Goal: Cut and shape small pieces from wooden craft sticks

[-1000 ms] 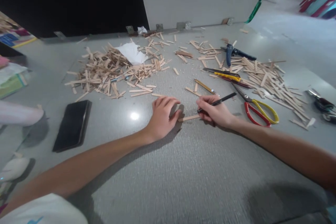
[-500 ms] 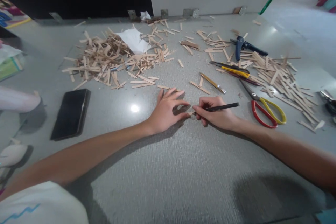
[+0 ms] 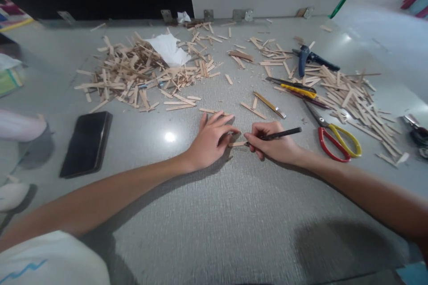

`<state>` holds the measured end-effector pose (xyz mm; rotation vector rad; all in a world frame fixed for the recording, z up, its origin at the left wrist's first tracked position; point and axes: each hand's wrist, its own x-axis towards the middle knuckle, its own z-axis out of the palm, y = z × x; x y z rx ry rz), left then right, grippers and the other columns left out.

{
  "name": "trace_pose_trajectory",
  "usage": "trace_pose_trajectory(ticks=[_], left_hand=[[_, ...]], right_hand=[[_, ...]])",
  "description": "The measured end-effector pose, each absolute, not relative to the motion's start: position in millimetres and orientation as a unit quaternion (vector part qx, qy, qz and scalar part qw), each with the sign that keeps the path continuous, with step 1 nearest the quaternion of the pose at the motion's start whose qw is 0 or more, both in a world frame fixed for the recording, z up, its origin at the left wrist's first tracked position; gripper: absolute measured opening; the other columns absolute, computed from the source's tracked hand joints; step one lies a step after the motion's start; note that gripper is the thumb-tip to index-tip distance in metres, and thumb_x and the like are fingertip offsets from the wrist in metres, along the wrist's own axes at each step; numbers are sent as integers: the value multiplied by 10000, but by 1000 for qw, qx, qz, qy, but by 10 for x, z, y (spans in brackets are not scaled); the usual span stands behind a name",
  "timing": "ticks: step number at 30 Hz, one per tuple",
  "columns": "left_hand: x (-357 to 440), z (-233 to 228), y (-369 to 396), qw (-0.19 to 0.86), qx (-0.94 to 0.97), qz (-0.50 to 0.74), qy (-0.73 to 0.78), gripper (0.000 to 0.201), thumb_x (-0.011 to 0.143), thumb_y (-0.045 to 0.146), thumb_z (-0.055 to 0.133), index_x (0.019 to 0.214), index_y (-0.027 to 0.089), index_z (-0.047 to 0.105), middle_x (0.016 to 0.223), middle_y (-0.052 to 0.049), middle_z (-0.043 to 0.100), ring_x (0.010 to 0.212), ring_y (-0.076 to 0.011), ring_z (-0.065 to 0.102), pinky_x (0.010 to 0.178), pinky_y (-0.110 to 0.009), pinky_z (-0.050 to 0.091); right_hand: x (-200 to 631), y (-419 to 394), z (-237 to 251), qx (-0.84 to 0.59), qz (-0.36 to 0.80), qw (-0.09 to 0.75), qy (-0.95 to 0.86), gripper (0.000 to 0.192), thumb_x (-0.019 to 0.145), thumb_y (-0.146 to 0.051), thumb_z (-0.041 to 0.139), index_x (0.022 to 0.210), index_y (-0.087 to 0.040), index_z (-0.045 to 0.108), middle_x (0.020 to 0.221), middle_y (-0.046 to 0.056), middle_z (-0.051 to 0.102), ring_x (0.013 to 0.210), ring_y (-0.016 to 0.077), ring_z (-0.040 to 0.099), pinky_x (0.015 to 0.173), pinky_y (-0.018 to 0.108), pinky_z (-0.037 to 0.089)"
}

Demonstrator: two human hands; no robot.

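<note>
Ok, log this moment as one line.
left hand: pins wooden stick to table | right hand: holds black pen, tip at stick

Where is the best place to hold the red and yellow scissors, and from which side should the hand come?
Grip the scissors by the loop handles, coming from the near right side. The handles point toward the person, the blades point away to the left, and bare table lies around the loops.

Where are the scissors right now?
The scissors lie open on the table, just right of the right hand, beside a pile of sticks.
</note>
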<state>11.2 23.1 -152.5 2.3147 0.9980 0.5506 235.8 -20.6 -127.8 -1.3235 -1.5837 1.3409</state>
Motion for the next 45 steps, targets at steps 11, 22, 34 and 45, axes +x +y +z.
trace_pose_trajectory(ticks=[11, 22, 34, 45], left_hand=[[125, -1516, 226, 286, 855, 210, 379, 168, 1052, 291, 704, 1195, 283, 793, 1599, -75, 620, 1618, -376, 377, 1305, -762, 163], [127, -1461, 215, 285, 857, 194, 382, 184, 1062, 281, 695, 1218, 255, 788, 1616, -91, 602, 1627, -384, 365, 1308, -768, 162], [137, -1460, 213, 278, 858, 196, 384, 170, 1050, 250, 709, 1198, 250, 793, 1601, -94, 616, 1613, -379, 395, 1306, -767, 172], [131, -1481, 220, 276, 858, 201, 384, 168, 1048, 247, 707, 1193, 255, 790, 1589, -91, 629, 1605, -378, 408, 1304, -765, 179]], right_hand=[[2359, -203, -1268, -510, 514, 332, -605, 516, 909, -555, 813, 636, -217, 535, 549, -15, 641, 366, 80, 530, 345, 208, 385], [2357, -210, -1279, -505, 511, 339, -608, 522, 904, -564, 814, 638, -210, 536, 551, -20, 635, 364, 73, 526, 348, 195, 391], [2370, -213, -1301, -499, 508, 337, -616, 536, 916, -572, 803, 622, -204, 548, 529, -24, 615, 369, 71, 529, 355, 192, 389], [2367, -206, -1291, -494, 505, 338, -621, 500, 938, -524, 781, 629, -202, 555, 527, -30, 611, 368, 67, 530, 359, 187, 386]])
